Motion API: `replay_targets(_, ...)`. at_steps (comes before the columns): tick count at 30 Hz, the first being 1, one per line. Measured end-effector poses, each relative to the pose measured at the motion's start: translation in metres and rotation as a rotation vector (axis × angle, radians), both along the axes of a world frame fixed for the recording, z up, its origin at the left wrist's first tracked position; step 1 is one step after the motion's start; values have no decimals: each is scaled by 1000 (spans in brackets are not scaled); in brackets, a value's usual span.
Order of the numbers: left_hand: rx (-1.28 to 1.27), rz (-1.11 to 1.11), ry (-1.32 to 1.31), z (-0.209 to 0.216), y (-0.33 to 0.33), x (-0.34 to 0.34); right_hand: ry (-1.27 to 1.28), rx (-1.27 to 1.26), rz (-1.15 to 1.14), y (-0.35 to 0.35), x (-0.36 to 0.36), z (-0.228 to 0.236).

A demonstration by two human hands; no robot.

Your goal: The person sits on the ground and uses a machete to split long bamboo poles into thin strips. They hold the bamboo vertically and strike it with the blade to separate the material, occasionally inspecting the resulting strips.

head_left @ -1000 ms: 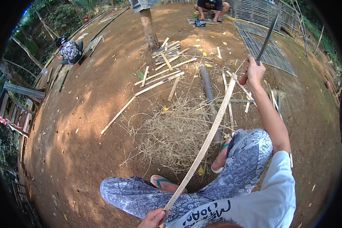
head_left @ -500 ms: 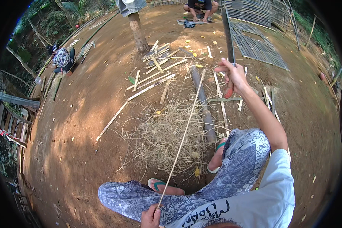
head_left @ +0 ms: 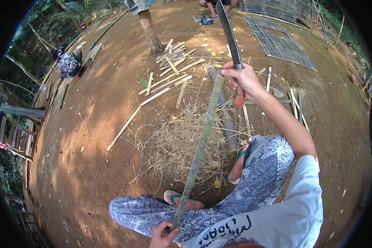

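Note:
A long flat greenish bamboo strip (head_left: 202, 142) slants across the front of me. Its near end is pinched in my left hand (head_left: 163, 236), close to my lap. Up at the far end, my right hand (head_left: 247, 82) grips the red-tipped handle of a machete (head_left: 228, 33), and its thumb and forefinger rest at the strip's tip. The long dark blade points up and away from me. Beneath the strip lies a tangled heap of pale bamboo shavings (head_left: 169, 153). A thick dark bamboo pole (head_left: 229, 126) lies beside that heap, partly covered by the strip and my right hand.
Split bamboo slats (head_left: 172, 62) lie scattered beyond the heap, near a tree trunk (head_left: 149, 33). Woven bamboo panels (head_left: 283, 47) lie at the far right. One person (head_left: 69, 63) squats at the far left; another (head_left: 213, 8) crouches at the back. My sandalled foot (head_left: 182, 199) borders the heap.
The strip has turned from its thin edge to its broad green face. My right hand has come slightly left and down to the strip's far end, with the machete tilting further left.

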State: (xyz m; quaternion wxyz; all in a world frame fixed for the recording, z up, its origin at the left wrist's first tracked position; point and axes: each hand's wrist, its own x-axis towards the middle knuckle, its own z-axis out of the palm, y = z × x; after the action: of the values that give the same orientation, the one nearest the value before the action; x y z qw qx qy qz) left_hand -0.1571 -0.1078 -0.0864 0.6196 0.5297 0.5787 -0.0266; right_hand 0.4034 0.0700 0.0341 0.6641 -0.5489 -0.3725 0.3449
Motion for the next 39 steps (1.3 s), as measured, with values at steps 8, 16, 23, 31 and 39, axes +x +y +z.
replay_targets(8,424,-209,-469,44,70,75,52,27,61,-6,-32,27)
replay_targets(16,415,-57,-698,65,106,183,-169,63,90,-6,-46,28)
replay_targets(23,492,30,-647,76,124,216,-794,90,-47,-17,-50,9)
replay_targets(31,534,89,-684,85,130,223,-1477,273,72,-28,-64,-5)
replay_targets(39,396,39,-722,82,101,179,-991,-264,-372,3,40,-5)
